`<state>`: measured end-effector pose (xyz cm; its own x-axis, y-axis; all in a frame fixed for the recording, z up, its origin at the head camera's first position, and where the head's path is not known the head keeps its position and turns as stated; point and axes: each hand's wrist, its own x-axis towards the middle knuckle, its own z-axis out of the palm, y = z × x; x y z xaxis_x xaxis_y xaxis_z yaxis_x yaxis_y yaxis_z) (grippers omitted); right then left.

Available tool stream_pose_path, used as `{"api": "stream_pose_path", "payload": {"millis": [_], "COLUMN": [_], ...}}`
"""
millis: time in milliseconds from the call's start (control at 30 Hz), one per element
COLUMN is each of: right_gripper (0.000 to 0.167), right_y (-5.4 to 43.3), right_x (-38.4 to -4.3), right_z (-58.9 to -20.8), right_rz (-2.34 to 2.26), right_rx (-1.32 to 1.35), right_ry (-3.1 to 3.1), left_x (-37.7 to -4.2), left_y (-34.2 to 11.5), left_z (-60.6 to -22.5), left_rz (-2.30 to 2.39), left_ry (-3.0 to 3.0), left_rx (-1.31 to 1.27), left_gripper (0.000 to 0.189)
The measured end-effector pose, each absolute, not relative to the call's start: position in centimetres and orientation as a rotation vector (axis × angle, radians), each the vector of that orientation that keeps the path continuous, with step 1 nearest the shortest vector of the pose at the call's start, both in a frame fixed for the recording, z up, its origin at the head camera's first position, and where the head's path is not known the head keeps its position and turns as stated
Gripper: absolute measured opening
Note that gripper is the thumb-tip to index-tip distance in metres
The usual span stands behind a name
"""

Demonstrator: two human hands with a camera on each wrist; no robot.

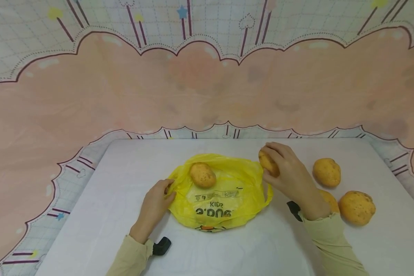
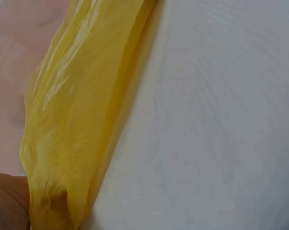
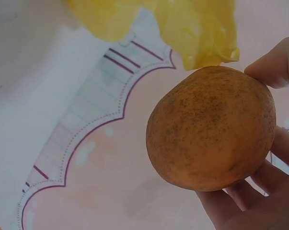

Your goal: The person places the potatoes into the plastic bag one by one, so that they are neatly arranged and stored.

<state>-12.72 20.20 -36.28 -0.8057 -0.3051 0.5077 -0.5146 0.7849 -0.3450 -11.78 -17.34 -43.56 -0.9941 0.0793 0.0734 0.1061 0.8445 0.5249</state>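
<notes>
A yellow plastic bag (image 1: 227,203) lies spread with its mouth facing up in the middle of the white table. One potato (image 1: 202,175) rests inside it, toward the back left. My left hand (image 1: 156,203) pinches the bag's left rim; in the left wrist view the yellow film (image 2: 82,110) bunches by the fingers at lower left. My right hand (image 1: 291,178) grips another potato (image 1: 268,163) at the bag's back right edge. In the right wrist view, thumb and fingers wrap this potato (image 3: 211,129), and the bag's edge hangs right beside it.
To the right of the bag lie more potatoes: one at the back (image 1: 327,172), one in front (image 1: 357,208), and one partly hidden behind the right wrist (image 1: 329,200). A patterned cloth (image 1: 207,92) hangs behind the white table (image 1: 100,214).
</notes>
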Motion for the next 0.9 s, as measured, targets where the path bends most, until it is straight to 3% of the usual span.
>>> {"api": "stream_pose_path", "payload": {"millis": [900], "right_gripper": [0.053], "right_y": [17.4], "right_x": [-12.0], "right_z": [-35.4], "right_rz": [0.671], "right_rx": [0.677], "right_ry": [-2.611], "left_x": [-11.9], "left_y": [-17.5], "left_z": [-43.8], "left_rz": [-0.861], "left_ry": [-2.980], "left_rx": [-0.137], "left_gripper": [0.040]}}
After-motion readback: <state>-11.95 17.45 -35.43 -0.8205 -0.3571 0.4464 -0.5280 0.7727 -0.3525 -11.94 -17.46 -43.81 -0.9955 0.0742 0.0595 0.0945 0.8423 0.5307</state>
